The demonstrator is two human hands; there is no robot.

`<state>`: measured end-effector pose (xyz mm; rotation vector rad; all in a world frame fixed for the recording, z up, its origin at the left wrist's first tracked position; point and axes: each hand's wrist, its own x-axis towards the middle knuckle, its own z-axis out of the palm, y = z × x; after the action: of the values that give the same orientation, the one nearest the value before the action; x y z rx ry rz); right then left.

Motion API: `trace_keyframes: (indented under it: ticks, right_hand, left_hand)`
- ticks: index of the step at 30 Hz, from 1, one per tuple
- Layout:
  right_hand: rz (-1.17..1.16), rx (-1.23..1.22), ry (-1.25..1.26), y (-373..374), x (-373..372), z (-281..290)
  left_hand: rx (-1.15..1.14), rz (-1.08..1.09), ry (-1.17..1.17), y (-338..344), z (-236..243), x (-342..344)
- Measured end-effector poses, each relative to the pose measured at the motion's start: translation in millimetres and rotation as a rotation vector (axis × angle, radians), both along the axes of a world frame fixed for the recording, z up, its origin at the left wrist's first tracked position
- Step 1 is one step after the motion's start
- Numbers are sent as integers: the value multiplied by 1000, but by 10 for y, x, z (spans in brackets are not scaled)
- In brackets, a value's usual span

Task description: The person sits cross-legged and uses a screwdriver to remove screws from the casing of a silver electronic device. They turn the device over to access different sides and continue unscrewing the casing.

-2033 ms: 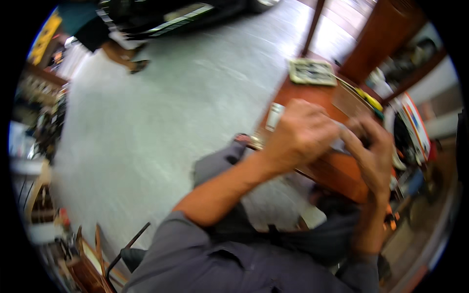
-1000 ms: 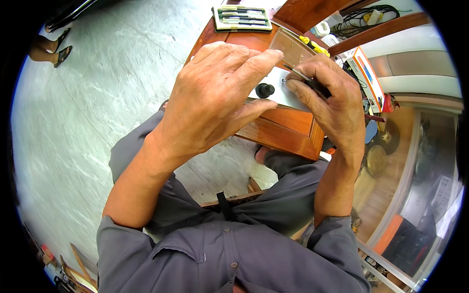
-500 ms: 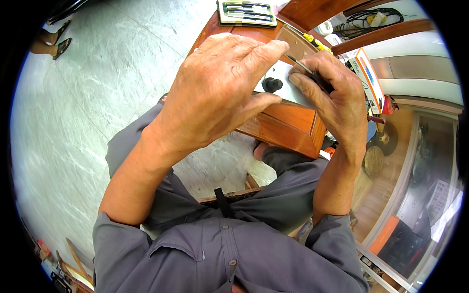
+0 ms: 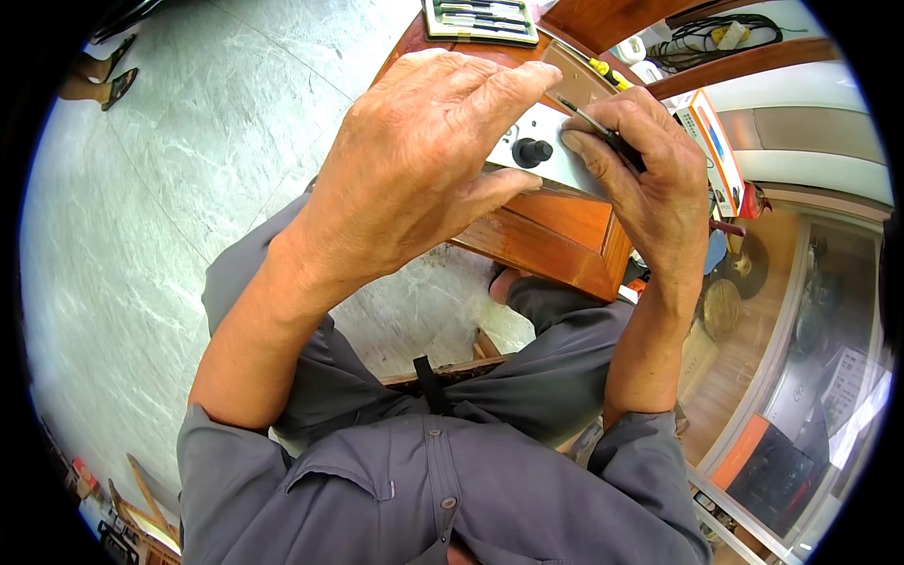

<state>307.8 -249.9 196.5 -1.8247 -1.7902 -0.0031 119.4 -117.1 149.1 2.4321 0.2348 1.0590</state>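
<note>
My right hand [image 4: 650,165] grips a small screwdriver [image 4: 603,127] between thumb and fingers, its thin metal shaft pointing up and left. To the left of it, my left hand [image 4: 424,155] hovers with thumb and index finger wide apart. Nothing shows between those two; its other fingertips and its palm are hidden. In the gap between both hands, a short black cylindrical piece [image 4: 535,152] stands on a white sheet or plate [image 4: 570,174]. Some tiny parts, too small to name, lie on the white surface beside it, partly behind my left hand.
The wooden table [image 4: 556,226] reaches over my knees. At its far end lies a case of slim tools [image 4: 480,21], with a yellow-handled tool [image 4: 610,75] nearby. Rightward are an orange-and-white box [image 4: 713,151], coiled black cable [image 4: 720,45] and a glass cabinet [image 4: 800,377]. Another person's feet [image 4: 108,80] show far left.
My left hand has shifted slightly up. The screwdriver tip has moved a little, and more of the white surface shows around the black piece.
</note>
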Motion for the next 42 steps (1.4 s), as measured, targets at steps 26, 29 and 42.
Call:
trace_keyframes:
  ticks: [26,29,42]
  right_hand:
    - [-27,-20,-46,-16,-39,14]
    - [-22,-28,-59,-17,-30,24]
    - [-171,123,516,-88,57,67]
  left_hand:
    - [37,13,20,4,-15,0]
    - [44,23,14,-5,-7,3]
    - [53,21,7,-10,-33,-1]
